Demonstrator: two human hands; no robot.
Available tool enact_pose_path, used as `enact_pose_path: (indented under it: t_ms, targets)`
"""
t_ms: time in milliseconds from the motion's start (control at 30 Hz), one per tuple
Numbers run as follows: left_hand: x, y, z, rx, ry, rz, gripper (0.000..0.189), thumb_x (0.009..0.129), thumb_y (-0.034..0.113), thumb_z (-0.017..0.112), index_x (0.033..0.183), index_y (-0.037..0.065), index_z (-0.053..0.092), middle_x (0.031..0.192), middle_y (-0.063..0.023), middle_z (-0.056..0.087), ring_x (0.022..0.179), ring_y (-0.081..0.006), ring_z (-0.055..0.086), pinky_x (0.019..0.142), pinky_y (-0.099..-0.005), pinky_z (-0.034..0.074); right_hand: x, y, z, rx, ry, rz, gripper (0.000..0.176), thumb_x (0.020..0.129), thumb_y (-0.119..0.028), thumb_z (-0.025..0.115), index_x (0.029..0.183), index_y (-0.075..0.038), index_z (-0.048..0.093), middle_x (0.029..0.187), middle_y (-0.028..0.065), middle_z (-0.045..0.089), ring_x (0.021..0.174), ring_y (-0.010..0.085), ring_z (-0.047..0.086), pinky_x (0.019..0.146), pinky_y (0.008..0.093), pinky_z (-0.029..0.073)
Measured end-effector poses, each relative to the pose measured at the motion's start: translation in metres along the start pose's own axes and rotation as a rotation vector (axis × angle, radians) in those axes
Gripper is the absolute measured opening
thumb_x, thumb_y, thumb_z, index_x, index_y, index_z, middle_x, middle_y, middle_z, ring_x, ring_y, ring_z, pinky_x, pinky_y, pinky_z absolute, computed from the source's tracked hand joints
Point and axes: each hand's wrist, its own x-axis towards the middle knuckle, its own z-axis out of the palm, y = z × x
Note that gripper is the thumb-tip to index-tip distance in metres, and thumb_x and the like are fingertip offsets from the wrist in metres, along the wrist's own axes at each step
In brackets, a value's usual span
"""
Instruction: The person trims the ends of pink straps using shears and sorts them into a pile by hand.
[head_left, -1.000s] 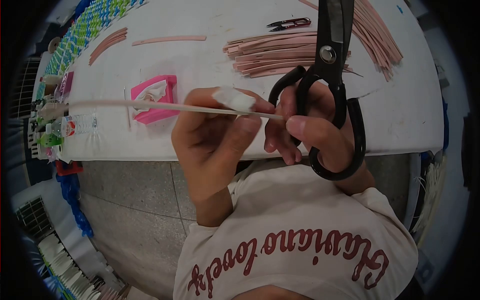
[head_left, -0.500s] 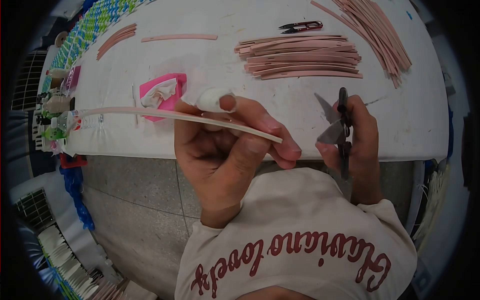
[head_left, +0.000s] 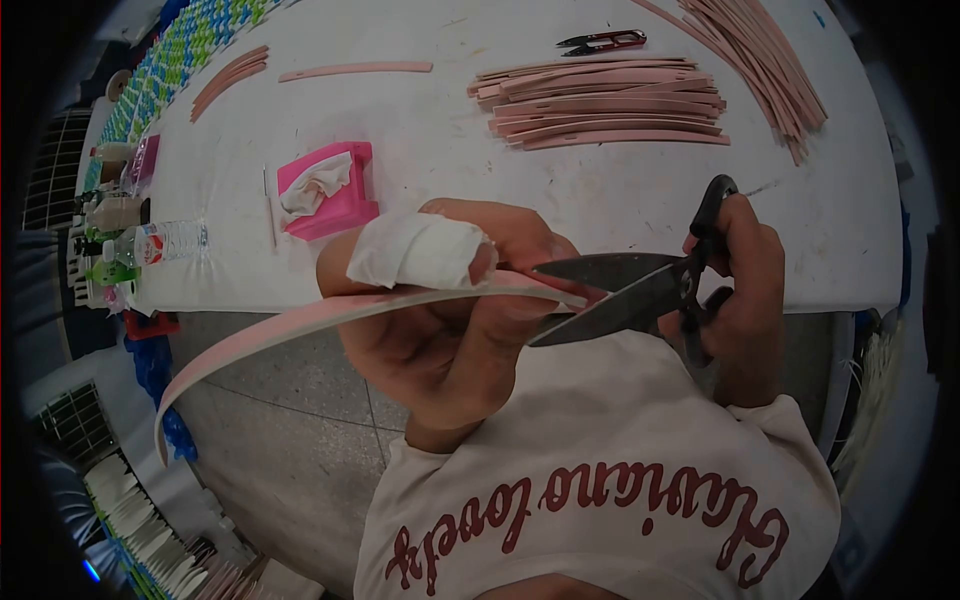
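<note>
My left hand (head_left: 440, 310) pinches a long pink strip (head_left: 260, 329) near its right end, and the strip bends down to the left past the table edge. White tape or cloth wraps one finger of this hand. In my right hand (head_left: 742, 290) is a pair of black-handled scissors (head_left: 640, 290). Their blades stand apart, pointing left, with the strip's end between them, close to my left fingertips.
Pink strips lie in a stack (head_left: 610, 105) and a loose bundle (head_left: 755, 70), with thread snips (head_left: 603, 41) behind the stack. A pink tissue box (head_left: 345, 210), a thin white stick (head_left: 269, 215) and a water bottle (head_left: 165, 243) are on the left of the white table (head_left: 430, 150).
The scissors have swung left, their blades coming around the strip's end. My left hand has turned, so the strip's far end drops lower and its pink face shows.
</note>
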Motion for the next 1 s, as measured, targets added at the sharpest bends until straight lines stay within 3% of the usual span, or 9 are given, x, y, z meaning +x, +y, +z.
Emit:
enact_pose_path:
  t_ms: [133, 300, 1000]
  targets:
    - [0.0020, 0.0014, -0.0006, 0.049, -0.018, 0.056, 0.049, 0.074, 0.004, 0.065, 0.117, 0.004, 0.041, 0.092, -0.0137, 0.056, 0.069, -0.0145, 0.059, 0.055, -0.0238, 0.052, -0.0016, -0.0021, 0.0000, -0.019, -0.017, -0.017, 0.049, 0.041, -0.014, 0.078, 0.078, -0.001, 0.049, 0.061, 0.0057, 0.051, 0.049, 0.0147, 0.052, 0.046, 0.0225, 0.043]
    - [0.0008, 0.0002, 0.0009, 0.056, -0.019, 0.053, 0.050, 0.074, 0.004, 0.065, 0.117, 0.003, 0.041, 0.093, -0.0135, 0.056, 0.069, -0.0145, 0.059, 0.055, -0.0239, 0.052, -0.0021, -0.0041, 0.0015, -0.059, 0.058, -0.056, 0.045, 0.043, -0.011, 0.076, 0.076, -0.001, 0.049, 0.059, 0.0051, 0.049, 0.047, 0.0139, 0.050, 0.044, 0.0229, 0.042]
    - [-0.0017, 0.0031, -0.0040, 0.114, -0.017, 0.066, 0.051, 0.073, 0.004, 0.066, 0.118, 0.002, 0.041, 0.097, -0.0119, 0.056, 0.070, -0.0142, 0.059, 0.056, -0.0247, 0.053, -0.0059, -0.0056, 0.0033, -0.042, 0.044, -0.016, 0.041, 0.045, -0.007, 0.074, 0.077, 0.000, 0.050, 0.061, 0.0063, 0.052, 0.050, 0.0153, 0.055, 0.045, 0.0231, 0.044]
